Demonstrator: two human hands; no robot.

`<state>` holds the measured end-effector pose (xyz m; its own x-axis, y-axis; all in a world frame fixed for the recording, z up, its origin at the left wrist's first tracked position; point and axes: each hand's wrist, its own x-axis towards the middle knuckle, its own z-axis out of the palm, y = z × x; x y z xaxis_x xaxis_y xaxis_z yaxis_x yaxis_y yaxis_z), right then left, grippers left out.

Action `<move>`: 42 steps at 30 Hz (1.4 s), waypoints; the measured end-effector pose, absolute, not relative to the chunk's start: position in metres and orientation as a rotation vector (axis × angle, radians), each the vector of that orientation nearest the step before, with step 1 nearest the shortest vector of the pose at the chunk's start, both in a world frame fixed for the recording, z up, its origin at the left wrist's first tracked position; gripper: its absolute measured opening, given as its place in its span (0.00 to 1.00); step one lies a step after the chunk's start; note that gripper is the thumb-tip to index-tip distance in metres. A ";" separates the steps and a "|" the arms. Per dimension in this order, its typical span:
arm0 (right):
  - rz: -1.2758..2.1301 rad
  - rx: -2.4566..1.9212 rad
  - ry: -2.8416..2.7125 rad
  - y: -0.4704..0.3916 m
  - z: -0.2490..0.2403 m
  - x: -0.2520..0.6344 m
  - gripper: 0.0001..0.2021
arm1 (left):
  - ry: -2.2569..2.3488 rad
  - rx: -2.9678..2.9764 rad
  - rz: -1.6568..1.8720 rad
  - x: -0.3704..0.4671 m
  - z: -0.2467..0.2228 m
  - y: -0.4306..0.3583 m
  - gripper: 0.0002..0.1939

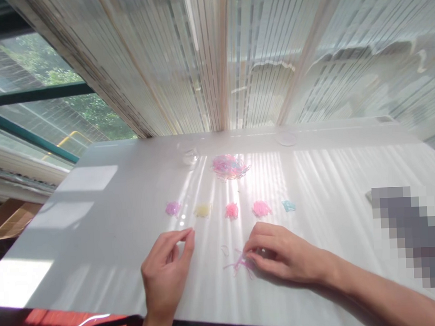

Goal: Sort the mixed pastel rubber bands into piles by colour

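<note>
My left hand (167, 263) is raised over the table, thumb and forefinger pressed together in a pinch; whatever lies between them is too small to make out. My right hand (275, 252) rests low on the white surface, its fingertips closed on a small loose heap of pink-purple rubber bands (239, 265). One pale loop lies just left of that heap. Beyond my hands runs a row of small rubber band piles: purple (173, 208), yellow (203, 210), red (231, 211), pink (262, 208) and blue (288, 205). Farther back sits a larger mixed-colour pile (231, 167).
A small clear container (191, 156) stands left of the mixed pile, and a clear round lid (286, 139) lies near the back edge. At the right, a blurred-out dark object (411, 231) is on the white table (108, 235). Sunlit blinds (213, 62) border the far side.
</note>
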<state>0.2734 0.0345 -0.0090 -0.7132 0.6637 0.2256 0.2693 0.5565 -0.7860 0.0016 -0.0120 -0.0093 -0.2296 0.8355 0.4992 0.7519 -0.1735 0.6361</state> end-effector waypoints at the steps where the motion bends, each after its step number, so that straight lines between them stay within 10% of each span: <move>1: 1.037 -0.753 -2.292 0.034 -0.009 0.274 0.09 | 2.068 1.878 1.405 -0.005 -0.007 -0.007 0.03; 22: 1.083 -0.801 -2.376 0.033 -0.007 0.275 0.11 | 2.378 1.770 1.158 -0.042 -0.012 0.023 0.06; 31: 0.953 -0.794 -2.398 0.038 -0.003 0.277 0.10 | 1.381 2.267 0.908 -0.012 0.000 -0.021 0.07; 42: 0.901 -0.761 -2.416 0.037 -0.005 0.276 0.10 | 1.345 2.372 0.796 0.008 -0.013 -0.032 0.07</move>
<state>0.2758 0.0373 -0.0048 -0.7468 0.6299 0.2134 0.3365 0.6346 -0.6957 0.0082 -0.0320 -0.0128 0.4083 0.8561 0.3169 0.6898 -0.5167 0.5071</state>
